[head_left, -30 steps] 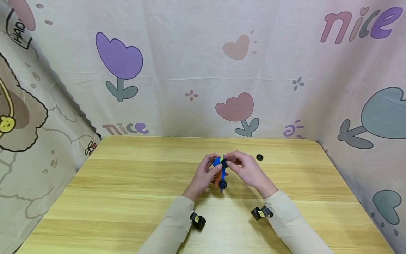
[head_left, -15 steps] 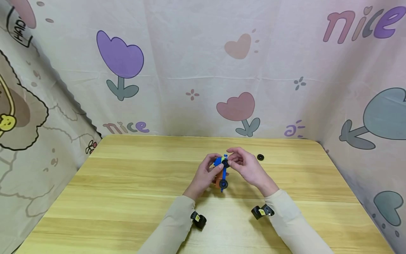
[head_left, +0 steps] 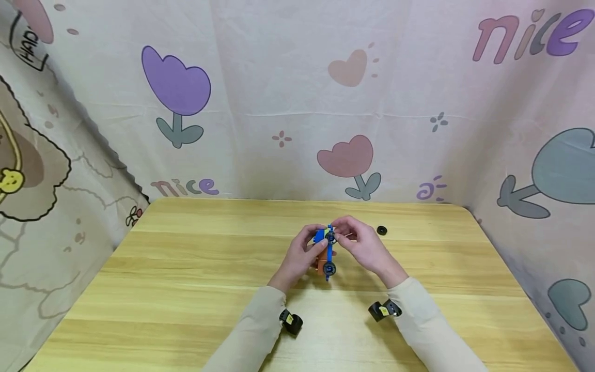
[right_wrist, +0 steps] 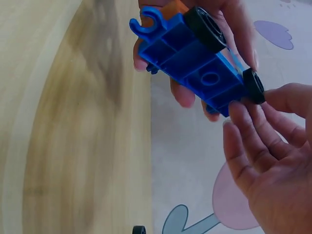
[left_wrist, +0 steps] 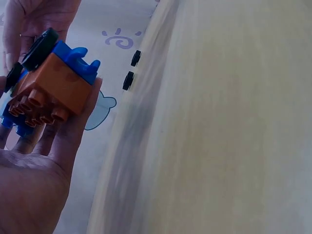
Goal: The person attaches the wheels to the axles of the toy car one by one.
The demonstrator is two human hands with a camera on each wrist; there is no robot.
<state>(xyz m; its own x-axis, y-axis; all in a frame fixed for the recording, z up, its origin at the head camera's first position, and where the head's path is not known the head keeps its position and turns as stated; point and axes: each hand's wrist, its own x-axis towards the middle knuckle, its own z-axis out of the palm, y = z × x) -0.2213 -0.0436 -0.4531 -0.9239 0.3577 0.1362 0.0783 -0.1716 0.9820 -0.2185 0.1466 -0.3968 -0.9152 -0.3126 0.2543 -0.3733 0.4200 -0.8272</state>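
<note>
My left hand (head_left: 299, 258) grips a small toy car built of blocks, with an orange block body (left_wrist: 58, 85) and a blue chassis (right_wrist: 195, 73). The car is turned on its side, so its underside and black wheels face the right hand. At the chassis's far end my right hand (head_left: 364, 248) pinches a black wheel (right_wrist: 253, 85) between thumb and fingers. A second black wheel (right_wrist: 205, 29) sits at the nearer end, beside a blue hook (right_wrist: 147, 24). The left palm and fingers hide part of the body.
A loose black tyre (head_left: 381, 230) lies on the wooden table (head_left: 195, 268) to the right, beyond the right hand. Two small black tyres show near the table edge in the left wrist view, one being this near tyre (left_wrist: 128, 81). A printed cloth (head_left: 260, 67) hangs behind the table.
The right fingers spread slightly from the far wheel half a second ago and are now back close on it. The car has turned a little, showing the wheels' faces more.
</note>
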